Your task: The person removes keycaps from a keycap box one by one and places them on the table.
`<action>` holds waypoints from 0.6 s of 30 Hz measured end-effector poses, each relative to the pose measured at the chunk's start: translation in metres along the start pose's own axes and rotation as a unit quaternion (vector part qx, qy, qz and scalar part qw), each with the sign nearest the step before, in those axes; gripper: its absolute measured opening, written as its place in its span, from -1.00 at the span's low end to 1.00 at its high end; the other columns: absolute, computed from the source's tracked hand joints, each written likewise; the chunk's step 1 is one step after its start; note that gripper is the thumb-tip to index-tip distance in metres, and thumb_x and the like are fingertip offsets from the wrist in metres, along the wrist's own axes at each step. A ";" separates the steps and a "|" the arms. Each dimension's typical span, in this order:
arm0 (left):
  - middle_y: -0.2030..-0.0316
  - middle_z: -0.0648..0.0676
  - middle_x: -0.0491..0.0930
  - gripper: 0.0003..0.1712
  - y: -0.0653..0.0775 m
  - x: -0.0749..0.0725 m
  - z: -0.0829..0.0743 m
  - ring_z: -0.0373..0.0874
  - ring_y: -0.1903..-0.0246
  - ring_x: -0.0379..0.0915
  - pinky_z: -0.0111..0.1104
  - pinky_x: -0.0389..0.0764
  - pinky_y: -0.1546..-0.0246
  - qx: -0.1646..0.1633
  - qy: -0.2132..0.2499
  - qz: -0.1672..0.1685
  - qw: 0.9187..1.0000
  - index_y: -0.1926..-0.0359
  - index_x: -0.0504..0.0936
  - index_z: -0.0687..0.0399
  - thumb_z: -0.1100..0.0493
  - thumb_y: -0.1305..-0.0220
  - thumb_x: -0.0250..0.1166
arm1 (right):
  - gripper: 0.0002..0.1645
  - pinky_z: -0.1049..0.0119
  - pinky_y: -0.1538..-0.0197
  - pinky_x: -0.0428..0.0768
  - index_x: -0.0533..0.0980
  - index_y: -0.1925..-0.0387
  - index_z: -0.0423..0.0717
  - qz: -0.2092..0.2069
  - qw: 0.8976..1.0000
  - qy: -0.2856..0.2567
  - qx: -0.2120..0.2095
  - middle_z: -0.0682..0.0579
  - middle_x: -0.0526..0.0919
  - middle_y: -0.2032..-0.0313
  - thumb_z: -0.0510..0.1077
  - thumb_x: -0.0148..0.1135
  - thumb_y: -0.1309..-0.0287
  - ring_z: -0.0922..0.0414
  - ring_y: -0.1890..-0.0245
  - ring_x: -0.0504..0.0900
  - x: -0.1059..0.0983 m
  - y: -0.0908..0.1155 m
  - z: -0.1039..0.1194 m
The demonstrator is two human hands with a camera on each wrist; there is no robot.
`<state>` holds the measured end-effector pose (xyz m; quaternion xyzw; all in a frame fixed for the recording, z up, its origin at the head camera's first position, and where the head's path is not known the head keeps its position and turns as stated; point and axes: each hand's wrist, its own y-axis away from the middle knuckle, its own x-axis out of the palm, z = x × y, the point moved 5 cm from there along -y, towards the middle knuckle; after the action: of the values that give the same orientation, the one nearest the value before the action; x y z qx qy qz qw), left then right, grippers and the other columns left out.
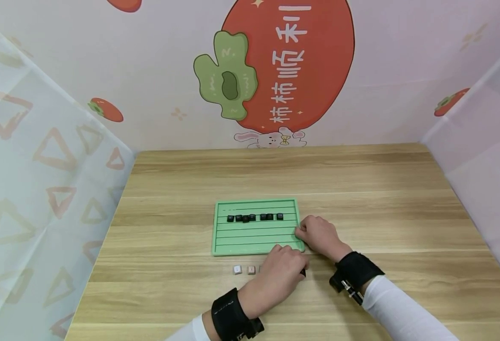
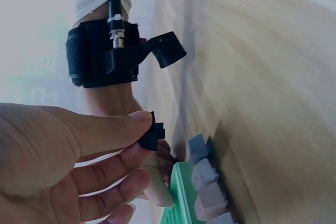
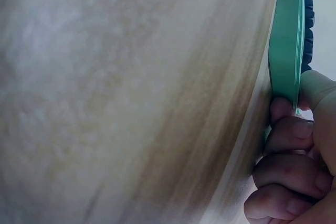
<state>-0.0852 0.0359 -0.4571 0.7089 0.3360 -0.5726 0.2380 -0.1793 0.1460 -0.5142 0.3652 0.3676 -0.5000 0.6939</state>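
Note:
My left hand (image 1: 275, 277) pinches a black keycap (image 2: 150, 136) between thumb and fingertips, just in front of a green ridged tray (image 1: 241, 239). The keycap's stem side shows in the left wrist view. At the tray's right edge, my right hand (image 1: 320, 234) grips the rim, thumb on the top face and curled fingers at the side. A row of several black keycaps (image 1: 245, 219) sits on the tray's upper ridges, with gaps in the row. Pale keycaps (image 1: 237, 269) stand on the table before the tray, some hidden behind my left hand.
The wooden table (image 1: 164, 284) runs back to a printed backdrop (image 1: 160, 71) with a large red fruit picture. Pale cloth panels close in the left and right sides. Black straps with small camera mounts (image 1: 356, 272) wrap both wrists.

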 end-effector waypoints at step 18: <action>0.45 -0.24 0.54 -0.89 0.003 0.015 -0.003 -0.31 0.44 0.36 -0.46 0.20 0.42 0.011 -0.008 0.004 1.000 0.41 0.65 -0.24 0.01 0.03 0.41 | -0.55 0.32 0.62 0.07 0.18 0.87 0.02 0.002 1.000 0.000 -0.002 0.20 0.08 0.81 -0.07 0.11 0.01 0.22 0.74 0.12 0.000 0.000 0.000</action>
<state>-0.0793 0.0391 -0.4707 0.7085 0.3246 -0.5810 0.2348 -0.1790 0.1460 -0.5143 0.3647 0.3673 -0.4979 0.6958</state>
